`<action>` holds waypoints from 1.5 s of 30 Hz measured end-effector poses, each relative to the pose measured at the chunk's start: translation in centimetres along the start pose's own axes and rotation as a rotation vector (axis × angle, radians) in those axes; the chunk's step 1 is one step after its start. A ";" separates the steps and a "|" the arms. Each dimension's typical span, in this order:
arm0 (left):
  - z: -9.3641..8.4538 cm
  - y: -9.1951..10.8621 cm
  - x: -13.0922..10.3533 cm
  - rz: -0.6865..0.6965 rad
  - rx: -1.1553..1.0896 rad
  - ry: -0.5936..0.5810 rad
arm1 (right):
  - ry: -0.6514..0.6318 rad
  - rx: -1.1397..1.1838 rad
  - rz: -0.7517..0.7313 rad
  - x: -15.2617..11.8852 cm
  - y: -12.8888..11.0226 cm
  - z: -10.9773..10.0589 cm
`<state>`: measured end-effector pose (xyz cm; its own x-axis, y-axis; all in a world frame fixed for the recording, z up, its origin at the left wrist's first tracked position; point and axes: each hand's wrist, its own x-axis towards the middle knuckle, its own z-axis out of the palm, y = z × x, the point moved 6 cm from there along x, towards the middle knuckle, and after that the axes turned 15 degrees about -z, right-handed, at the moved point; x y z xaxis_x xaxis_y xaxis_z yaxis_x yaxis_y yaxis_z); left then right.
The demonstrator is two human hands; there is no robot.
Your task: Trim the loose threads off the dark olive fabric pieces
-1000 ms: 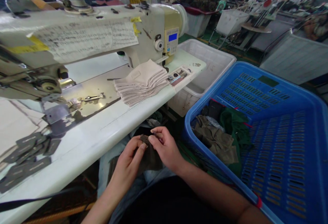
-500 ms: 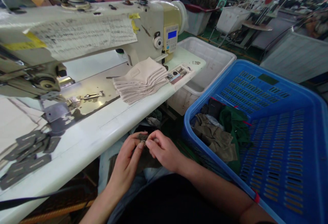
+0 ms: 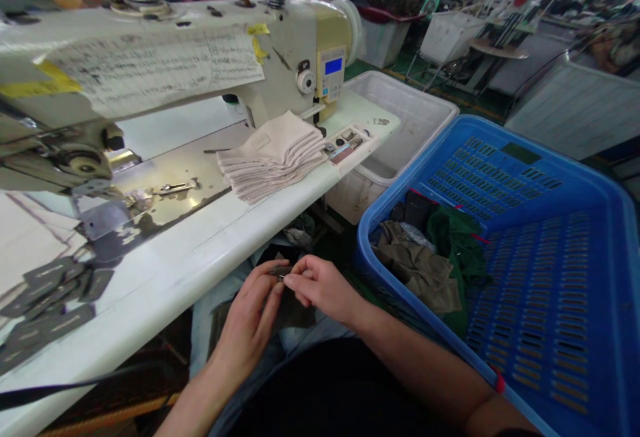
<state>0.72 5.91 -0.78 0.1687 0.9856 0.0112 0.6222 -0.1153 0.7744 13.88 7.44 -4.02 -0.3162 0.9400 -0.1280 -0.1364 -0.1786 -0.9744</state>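
Observation:
Above my lap, in front of the table edge, my two hands meet at a small dark grey piece (image 3: pixel 281 270) with a thin pale glint at its lower side. Fingers and thumb of my left hand (image 3: pixel 253 307) are closed around it from the left. My right hand (image 3: pixel 323 290) pinches at its right end, thumb against fingertips. Most of the piece is hidden by the fingers, so its kind cannot be made out. Dark cloth (image 3: pixel 295 310) lies on my lap below the hands.
A sewing machine (image 3: pixel 200 50) stands on the white table (image 3: pixel 200 257). Folded beige cloth pieces (image 3: pixel 273 154) are stacked on it, and dark grey tabs (image 3: pixel 55 304) lie at the left. At right stands a blue basket (image 3: pixel 530 250) with garments; behind it, a white bin (image 3: pixel 400 117).
My fingers have shifted slightly on the small piece, and the left fingers lie flatter over it. The view has moved a little; the table and basket look the same.

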 end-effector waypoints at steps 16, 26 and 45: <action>-0.6 0.1 -0.3 -0.054 -0.022 0.124 | 0.023 -0.683 -0.479 -0.6 -3.2 0.0; 0.5 -0.5 0.3 -0.291 -0.257 0.020 | 0.137 -0.173 -0.340 0.2 -1.3 -0.1; -0.3 0.9 0.5 -0.190 -0.159 -0.043 | 0.080 0.073 -0.166 0.6 -0.3 0.0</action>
<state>1.17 6.28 0.11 0.0944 0.9811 -0.1687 0.5186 0.0962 0.8496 13.76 8.12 -3.80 -0.2087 0.9779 0.0162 -0.2494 -0.0372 -0.9677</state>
